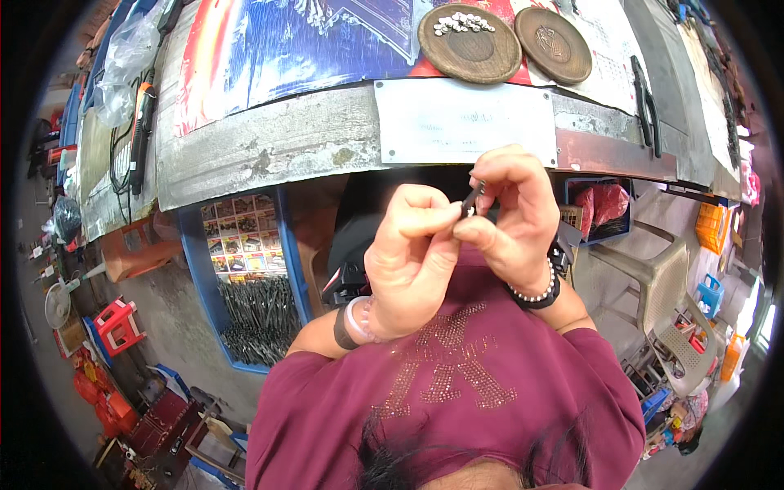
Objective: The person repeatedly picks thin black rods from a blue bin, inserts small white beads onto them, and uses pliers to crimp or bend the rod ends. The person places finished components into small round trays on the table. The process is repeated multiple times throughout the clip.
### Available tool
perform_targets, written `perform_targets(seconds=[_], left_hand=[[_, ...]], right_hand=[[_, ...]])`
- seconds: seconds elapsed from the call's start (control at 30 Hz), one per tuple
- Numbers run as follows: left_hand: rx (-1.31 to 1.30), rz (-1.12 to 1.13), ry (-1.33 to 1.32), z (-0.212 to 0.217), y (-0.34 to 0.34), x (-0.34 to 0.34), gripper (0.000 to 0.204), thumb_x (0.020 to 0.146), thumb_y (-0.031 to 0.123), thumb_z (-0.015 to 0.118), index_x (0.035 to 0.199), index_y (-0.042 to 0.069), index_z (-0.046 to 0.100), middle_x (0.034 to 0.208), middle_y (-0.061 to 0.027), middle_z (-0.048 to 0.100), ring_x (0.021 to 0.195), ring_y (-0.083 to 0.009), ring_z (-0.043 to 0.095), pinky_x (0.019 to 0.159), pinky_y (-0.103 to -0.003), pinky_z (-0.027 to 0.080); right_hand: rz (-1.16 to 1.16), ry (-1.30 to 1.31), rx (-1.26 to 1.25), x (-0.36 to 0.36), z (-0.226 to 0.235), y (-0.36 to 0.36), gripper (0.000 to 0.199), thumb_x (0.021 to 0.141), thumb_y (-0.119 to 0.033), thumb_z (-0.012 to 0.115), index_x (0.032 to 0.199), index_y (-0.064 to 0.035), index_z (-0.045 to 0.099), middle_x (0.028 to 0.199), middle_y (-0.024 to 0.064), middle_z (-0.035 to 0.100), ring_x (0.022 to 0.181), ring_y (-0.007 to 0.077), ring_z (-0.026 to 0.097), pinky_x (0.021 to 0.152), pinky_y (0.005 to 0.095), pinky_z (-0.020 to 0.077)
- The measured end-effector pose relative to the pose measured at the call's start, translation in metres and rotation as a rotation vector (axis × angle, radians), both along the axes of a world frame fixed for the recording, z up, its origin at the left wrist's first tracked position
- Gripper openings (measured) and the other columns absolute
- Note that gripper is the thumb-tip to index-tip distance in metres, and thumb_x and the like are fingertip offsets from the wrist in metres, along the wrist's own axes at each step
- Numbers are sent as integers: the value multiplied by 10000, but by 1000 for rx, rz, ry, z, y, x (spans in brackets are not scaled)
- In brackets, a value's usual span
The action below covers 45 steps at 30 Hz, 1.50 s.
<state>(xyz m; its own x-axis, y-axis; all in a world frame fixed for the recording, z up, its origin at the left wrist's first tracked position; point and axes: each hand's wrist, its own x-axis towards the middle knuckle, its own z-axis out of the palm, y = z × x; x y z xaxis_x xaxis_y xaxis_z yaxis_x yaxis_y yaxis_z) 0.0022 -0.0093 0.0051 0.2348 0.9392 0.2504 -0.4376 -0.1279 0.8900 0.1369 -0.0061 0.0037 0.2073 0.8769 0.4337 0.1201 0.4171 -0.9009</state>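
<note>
Left grip: the left hand was closed, its thumb and fingertips pinched on one end of the small dark piece.
Right grip: the piece was also pinched between thumb and fingers of the right hand.
Small dark piece: it was held between both hands, in front of the middle of the near edge of the tabletop; a small silvery spot was seen on it.
White sheet: the sheet was fixed along the near edge, just beyond the hands.
Wooden dishes: a round dish was set behind the sheet, with small silvery parts gathered on it; a second dish was placed just to its right.
Black tool: a long-handled tool was laid toward the near right corner.
Blue tray: dark strips were held in the tray below the near edge, to the left.
</note>
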Motion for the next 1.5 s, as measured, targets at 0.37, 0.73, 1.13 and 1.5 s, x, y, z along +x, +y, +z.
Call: perform_targets(seconds=[0.37,0.73,1.13,1.5], left_hand=[[67,23,300,-12,-3,-1,279,830,-172,485,1010,40,502,1002,-110,524,753,-104,492,632,-201,434],[-95,54,56,-15,1,13,155,894,-70,527,1014,22,497,964,-51,539,815,-97,519,733,-225,434],[-137,-5,62,4,-7,14,107,915,-28,529,1010,21,526,927,-47,564,822,-111,537,753,-247,448],[-350,-55,15,1,7,-5,96,956,18,481,1051,12,489,924,-100,585,644,-104,480,590,-246,403]], right_hand=[[131,-325,-110,7,-4,0,200,871,-174,634,717,-65,566,616,89,488,505,263,509,468,346,407],[-7,-224,-18,4,-1,1,246,823,-183,736,796,-15,557,673,87,517,528,192,498,482,283,398],[-146,-436,-6,-1,-1,-5,236,897,-183,614,716,-49,544,629,125,530,505,317,541,472,350,432],[-791,-520,-48,161,-3,-5,122,907,-106,568,897,14,547,745,94,531,667,193,516,642,308,437]])
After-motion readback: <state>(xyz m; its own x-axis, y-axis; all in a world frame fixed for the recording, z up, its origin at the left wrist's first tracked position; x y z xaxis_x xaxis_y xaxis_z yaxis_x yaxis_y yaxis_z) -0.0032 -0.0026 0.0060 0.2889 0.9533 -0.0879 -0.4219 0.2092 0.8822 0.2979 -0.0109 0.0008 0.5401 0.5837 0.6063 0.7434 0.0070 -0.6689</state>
